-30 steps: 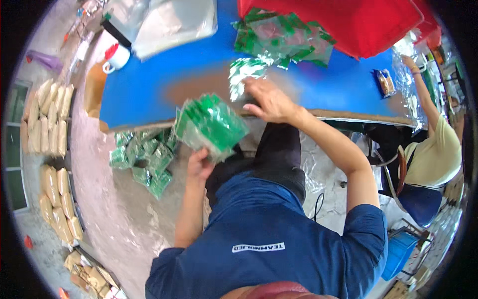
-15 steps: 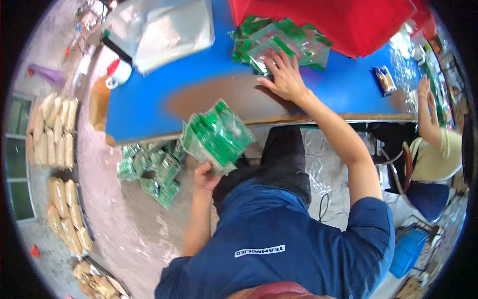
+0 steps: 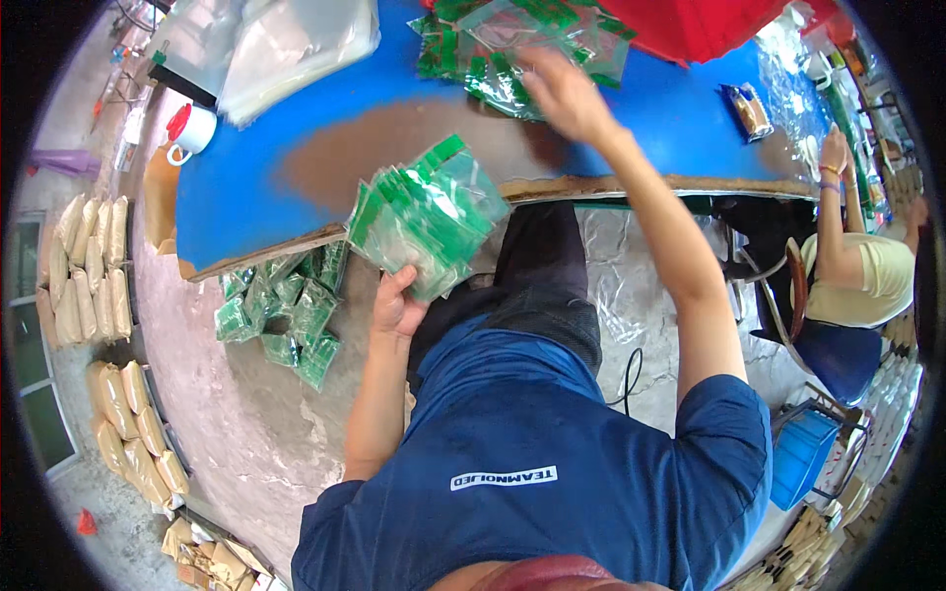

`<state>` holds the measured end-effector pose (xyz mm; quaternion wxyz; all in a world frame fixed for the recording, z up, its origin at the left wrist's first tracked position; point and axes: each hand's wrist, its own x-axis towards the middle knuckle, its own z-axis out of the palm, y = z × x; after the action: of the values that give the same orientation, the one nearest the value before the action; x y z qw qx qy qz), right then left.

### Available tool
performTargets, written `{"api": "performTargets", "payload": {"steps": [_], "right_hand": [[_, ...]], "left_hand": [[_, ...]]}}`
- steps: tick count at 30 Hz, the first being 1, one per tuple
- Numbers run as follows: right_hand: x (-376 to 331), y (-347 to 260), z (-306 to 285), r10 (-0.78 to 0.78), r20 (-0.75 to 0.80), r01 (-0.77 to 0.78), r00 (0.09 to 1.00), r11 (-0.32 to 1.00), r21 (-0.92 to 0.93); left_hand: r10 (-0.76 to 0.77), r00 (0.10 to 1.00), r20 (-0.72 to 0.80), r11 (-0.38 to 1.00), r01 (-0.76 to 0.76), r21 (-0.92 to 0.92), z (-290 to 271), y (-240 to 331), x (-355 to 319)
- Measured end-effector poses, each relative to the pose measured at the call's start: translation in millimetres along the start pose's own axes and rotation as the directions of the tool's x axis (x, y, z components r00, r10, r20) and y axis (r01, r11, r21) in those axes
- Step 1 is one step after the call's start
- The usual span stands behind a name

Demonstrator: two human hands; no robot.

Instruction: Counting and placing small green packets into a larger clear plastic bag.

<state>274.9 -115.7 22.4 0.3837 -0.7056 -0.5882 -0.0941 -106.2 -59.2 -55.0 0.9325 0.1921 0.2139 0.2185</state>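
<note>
My left hand [image 3: 398, 301] is closed on the lower edge of a fanned stack of clear plastic bags with green print [image 3: 426, 222], held in front of the table's near edge. Farther off, my right hand [image 3: 572, 97] is over the near part of a loose pile of similar green-printed bags [image 3: 507, 39] on the blue table. Motion smears its fingers, so whether they grip a bag is unclear.
The blue table [image 3: 246, 207] has a worn brown patch. Clear plastic sheets [image 3: 296, 59], a white mug [image 3: 192, 130], a red cloth or bag [image 3: 690, 25] and a small packet [image 3: 749, 111] lie on it. Bundled green bags [image 3: 286, 310] are on the floor. A co-worker [image 3: 852, 276] sits right.
My right hand, spread flat on the pile before, has lifted and blurred, its fingers no longer spread. My left hand still holds the stack. The whole view has shifted slightly.
</note>
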Motion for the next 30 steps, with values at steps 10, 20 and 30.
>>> {"api": "performTargets", "payload": {"steps": [10,20,30], "right_hand": [[-90,-65,-29,0.15,0.134,-0.075,0.98,0.89,-0.449],[-59,-123,27,-0.07,0.395,0.113,0.916,0.99,-0.086],[-49,-121,64,-0.07,0.16,0.089,0.985,0.99,-0.111]], "left_hand": [[-0.023,0.996,0.091,0.999,0.025,-0.023,-39,-4,-15],[0.094,0.996,0.005,0.994,-0.094,-0.062,-6,-10,3],[0.163,0.978,0.129,0.963,-0.13,-0.235,-64,9,-23]]}}
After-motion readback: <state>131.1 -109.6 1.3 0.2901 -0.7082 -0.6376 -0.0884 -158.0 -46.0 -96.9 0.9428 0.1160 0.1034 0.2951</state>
